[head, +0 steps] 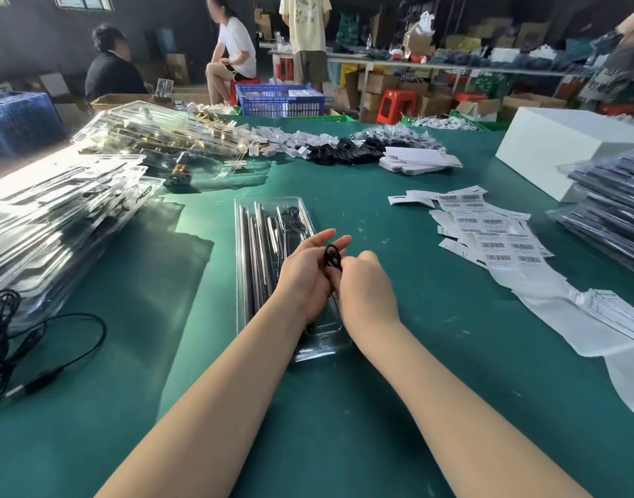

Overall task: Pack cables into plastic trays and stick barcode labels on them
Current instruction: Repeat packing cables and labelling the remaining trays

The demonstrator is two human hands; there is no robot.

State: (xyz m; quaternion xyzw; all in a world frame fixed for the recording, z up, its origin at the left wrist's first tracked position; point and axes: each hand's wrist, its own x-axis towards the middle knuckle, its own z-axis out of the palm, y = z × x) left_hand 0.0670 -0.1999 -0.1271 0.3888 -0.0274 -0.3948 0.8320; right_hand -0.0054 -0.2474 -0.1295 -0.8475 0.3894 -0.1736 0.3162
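Single view, head-worn, wide-angle. Looks forward and down over a green table (398, 407) from the wearer's seat. Both forearms enter from the bottom edge; left hand (308, 271) and right hand (365, 282) sit near centre, close to the lens. Room background fills the top band.
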